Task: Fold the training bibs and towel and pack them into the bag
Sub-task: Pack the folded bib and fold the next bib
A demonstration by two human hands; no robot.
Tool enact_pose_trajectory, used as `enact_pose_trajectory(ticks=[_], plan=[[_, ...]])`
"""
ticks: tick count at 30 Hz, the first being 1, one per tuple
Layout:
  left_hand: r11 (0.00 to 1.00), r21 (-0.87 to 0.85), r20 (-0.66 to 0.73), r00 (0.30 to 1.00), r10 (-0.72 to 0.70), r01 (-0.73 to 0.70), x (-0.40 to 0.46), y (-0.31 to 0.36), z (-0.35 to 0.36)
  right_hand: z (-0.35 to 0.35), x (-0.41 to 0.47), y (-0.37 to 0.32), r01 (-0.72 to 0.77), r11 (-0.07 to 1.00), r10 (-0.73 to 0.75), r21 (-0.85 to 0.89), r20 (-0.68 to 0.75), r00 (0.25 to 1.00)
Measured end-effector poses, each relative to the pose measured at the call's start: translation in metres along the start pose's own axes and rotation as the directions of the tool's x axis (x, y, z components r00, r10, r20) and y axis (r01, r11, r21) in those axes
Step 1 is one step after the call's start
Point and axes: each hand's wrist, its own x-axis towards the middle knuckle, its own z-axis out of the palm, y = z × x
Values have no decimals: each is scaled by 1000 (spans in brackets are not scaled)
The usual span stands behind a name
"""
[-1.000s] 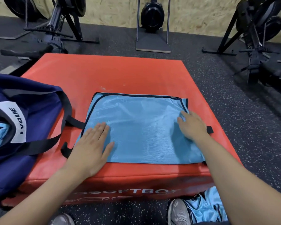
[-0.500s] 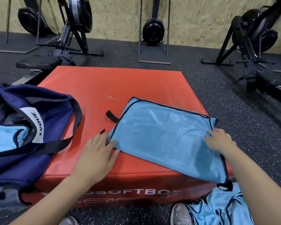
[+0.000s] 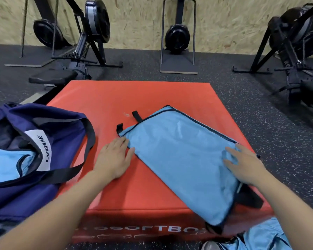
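your folded blue bib [image 3: 181, 159] lies skewed on the red box [image 3: 134, 98], its near corner hanging over the box's front edge. your left hand [image 3: 114, 157] lies flat at the bib's left edge, fingers straight and together. your right hand [image 3: 244, 165] presses the bib's right side, fingers spread. the navy bag [image 3: 65, 134] sits open left of the bib, blue fabric inside.
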Motion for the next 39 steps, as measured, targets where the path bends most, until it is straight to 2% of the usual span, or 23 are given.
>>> enact_pose_trajectory(ticks=[3, 6, 10, 13, 16, 19, 21, 24, 29, 31, 35, 39], plan=[[999, 2, 20, 999, -39, 39, 71, -21, 3, 8, 2, -5, 70, 998, -69, -10, 64, 996], [990, -78, 98, 989, -113, 121, 131, -38, 1, 9, 4, -10, 96, 994, -93, -57, 51, 994], [979, -149, 46, 990, -133, 139, 117, -23, 5, 1, 4, -9, 53, 994, -47, -95, 64, 997], [987, -159, -24, 1000, 5, -9, 50, -2, 7, 1, 4, -7, 70, 993, -62, -92, 93, 994], [975, -138, 5, 984, 176, -174, -19, 13, 6, -1, 0, -7, 94, 992, -86, -80, 100, 991], [900, -118, -9, 907, 422, -420, -75, 36, 1, -6, -8, -10, 120, 991, -115, -56, 95, 989], [856, -92, -9, 860, 511, -509, -95, 44, 3, -6, -11, -9, 135, 990, -131, -40, 90, 987], [854, -27, 4, 854, 520, -520, -107, 39, 8, -3, -22, -6, 156, 988, -155, -5, 88, 984], [899, -15, -1, 899, 437, -437, -116, 10, 2, 1, -61, -7, 259, 964, -264, 60, 99, 959], [924, -45, 8, 925, 380, -379, -121, -10, -3, 6, -79, -5, 321, 944, -328, 78, 114, 938], [943, 22, 30, 943, 332, -333, -137, -42, -7, 14, -105, 8, 425, 893, -446, 145, 175, 878], [947, -62, 45, 946, 320, -317, -158, -64, -7, 16, -122, 25, 477, 850, -511, 224, 130, 850]])
